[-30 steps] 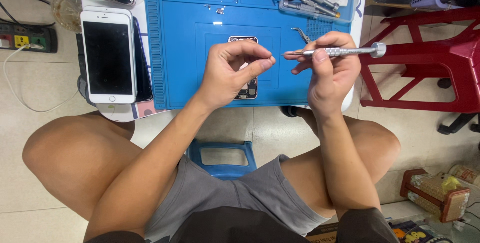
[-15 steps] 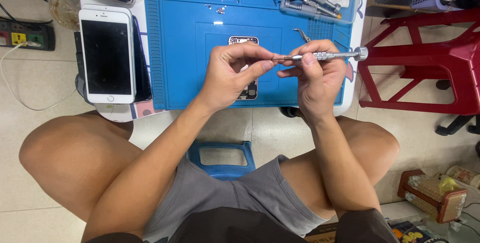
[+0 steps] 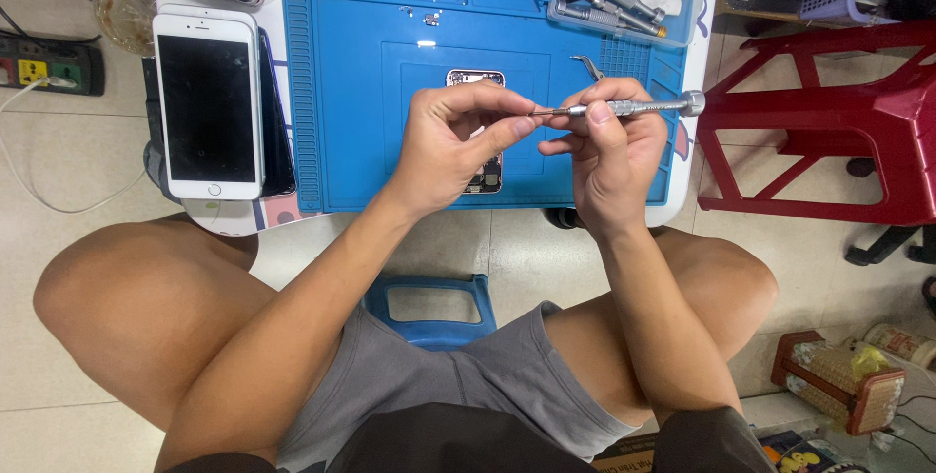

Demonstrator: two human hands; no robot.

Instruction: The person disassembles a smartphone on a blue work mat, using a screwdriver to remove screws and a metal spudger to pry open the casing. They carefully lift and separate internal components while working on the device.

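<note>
- Right hand (image 3: 609, 156) grips a slim silver metal screwdriver (image 3: 624, 107), held level.
- Left hand (image 3: 453, 141) pinches its tip.
- Beneath both: blue silicone work mat (image 3: 361, 93).

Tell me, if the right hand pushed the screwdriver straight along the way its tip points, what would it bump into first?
Most likely the left hand's fingertips. The right hand holds the screwdriver level, tip aimed left, right at the left hand. Whether they already touch is hard to tell.
</note>
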